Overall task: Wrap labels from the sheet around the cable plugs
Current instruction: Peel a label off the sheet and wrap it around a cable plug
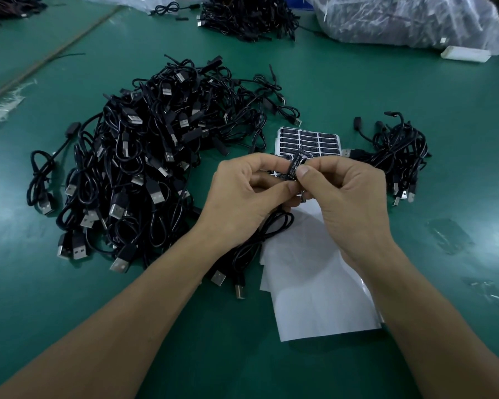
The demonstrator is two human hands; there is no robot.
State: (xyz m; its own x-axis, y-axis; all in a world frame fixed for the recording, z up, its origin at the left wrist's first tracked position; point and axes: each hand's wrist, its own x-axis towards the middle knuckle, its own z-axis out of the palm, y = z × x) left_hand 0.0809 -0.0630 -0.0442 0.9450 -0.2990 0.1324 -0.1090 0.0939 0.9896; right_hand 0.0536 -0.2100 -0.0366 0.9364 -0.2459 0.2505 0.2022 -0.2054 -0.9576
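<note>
Head view: left hand (239,194) and right hand (343,191) pinch a black plug (299,157) bearing a white-lettered label (291,171).

Counting two hands, left hand (239,194) and right hand (349,194), both pinching one plug (293,168). Showing one label sheet (308,139), three label columns across. Lying on the table (329,82): four cable heaps, namely big heap (144,156), small heap (398,151), far heap (248,18), corner heap (3,10). Also showing one plastic bag (401,21), one white block (465,53).
</note>
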